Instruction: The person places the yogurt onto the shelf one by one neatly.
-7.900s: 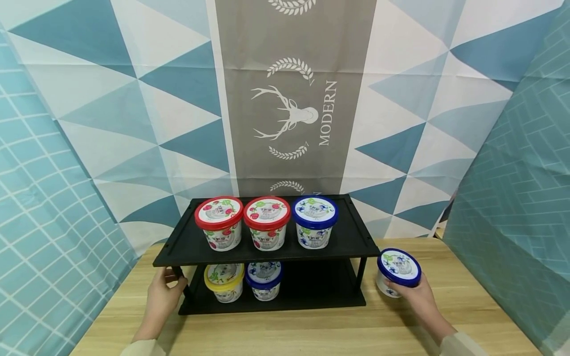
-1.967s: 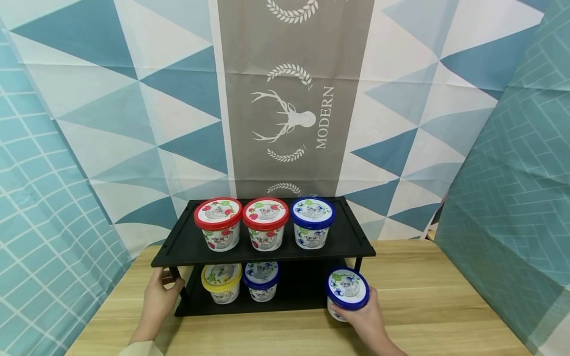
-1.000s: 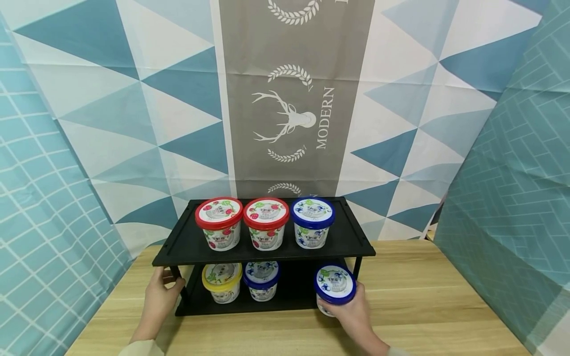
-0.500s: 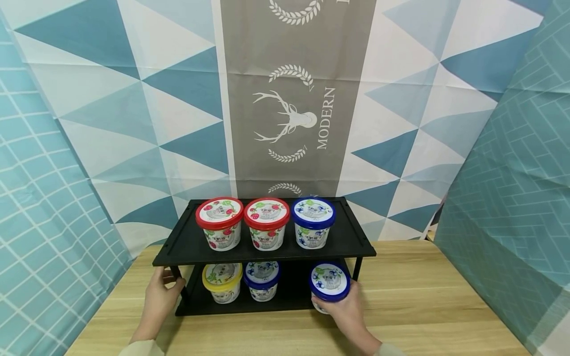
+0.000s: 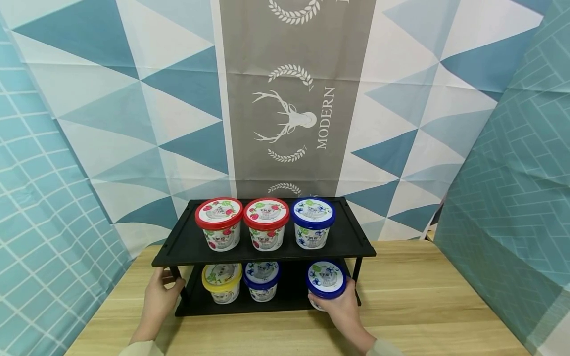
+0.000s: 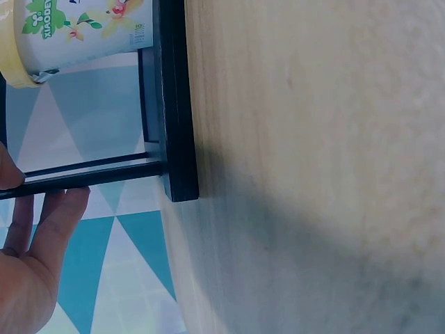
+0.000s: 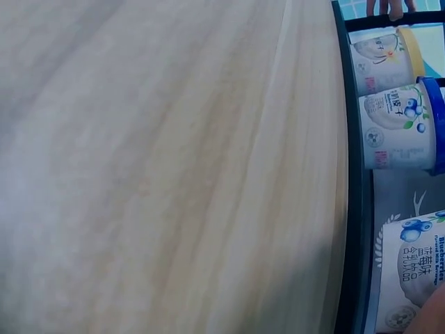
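Note:
My right hand [image 5: 343,307] grips a blue-lidded blueberry yogurt tub [image 5: 326,280] at the right front of the lower tier of a black two-tier shelf [image 5: 349,237]. Its printed side also shows in the right wrist view; whether its base touches the tier cannot be seen. Thumb and fingers of my left hand [image 5: 160,299] pinch the shelf's left post [image 6: 104,175]. Further left on the lower tier stand a yellow-lidded tub [image 5: 222,283] and another blue-lidded tub [image 5: 261,281], side by side.
Two red-lidded tubs, the left one [image 5: 219,223] and the middle one [image 5: 266,223], share the top tier with a blue-lidded tub [image 5: 313,222]. The shelf stands on a wooden table [image 5: 414,287]. Patterned cloth [image 5: 294,118] hangs behind it, with tiled-pattern sheets at both sides.
My right hand has carried the blue-lidded tub from the table right of the shelf leftward to the lower tier, lately edging left and inward. My left hand keeps its hold on the post.

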{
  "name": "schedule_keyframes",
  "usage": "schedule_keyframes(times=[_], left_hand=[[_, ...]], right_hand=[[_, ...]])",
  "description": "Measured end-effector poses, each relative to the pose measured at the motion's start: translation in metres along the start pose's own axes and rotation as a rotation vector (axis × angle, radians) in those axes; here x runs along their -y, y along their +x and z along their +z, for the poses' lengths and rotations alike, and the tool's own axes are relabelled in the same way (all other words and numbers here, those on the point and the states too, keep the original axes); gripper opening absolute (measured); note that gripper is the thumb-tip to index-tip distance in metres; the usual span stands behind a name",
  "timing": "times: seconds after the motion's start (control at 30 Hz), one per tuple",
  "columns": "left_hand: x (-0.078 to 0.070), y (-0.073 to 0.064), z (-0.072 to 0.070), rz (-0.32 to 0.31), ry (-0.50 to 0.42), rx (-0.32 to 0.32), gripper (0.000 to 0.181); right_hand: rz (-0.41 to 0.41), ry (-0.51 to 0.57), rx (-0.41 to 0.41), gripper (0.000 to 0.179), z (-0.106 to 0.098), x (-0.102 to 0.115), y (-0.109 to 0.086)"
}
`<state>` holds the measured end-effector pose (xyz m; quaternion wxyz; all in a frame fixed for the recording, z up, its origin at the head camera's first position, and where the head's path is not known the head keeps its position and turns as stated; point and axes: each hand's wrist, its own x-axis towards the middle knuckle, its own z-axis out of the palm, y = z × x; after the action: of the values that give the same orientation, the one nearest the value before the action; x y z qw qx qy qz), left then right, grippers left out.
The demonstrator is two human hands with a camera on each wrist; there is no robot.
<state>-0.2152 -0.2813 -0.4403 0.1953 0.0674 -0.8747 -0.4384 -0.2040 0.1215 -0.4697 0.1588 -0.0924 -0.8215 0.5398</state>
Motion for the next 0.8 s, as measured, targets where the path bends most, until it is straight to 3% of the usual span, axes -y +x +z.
schedule_keyframes(times=[0.8], left_hand=[[-0.001, 0.0, 0.0, 0.006, -0.001, -0.005, 0.055]], right_hand=[[-0.037, 0.016, -0.031, 0.104, 0.015, 0.003, 0.005]])
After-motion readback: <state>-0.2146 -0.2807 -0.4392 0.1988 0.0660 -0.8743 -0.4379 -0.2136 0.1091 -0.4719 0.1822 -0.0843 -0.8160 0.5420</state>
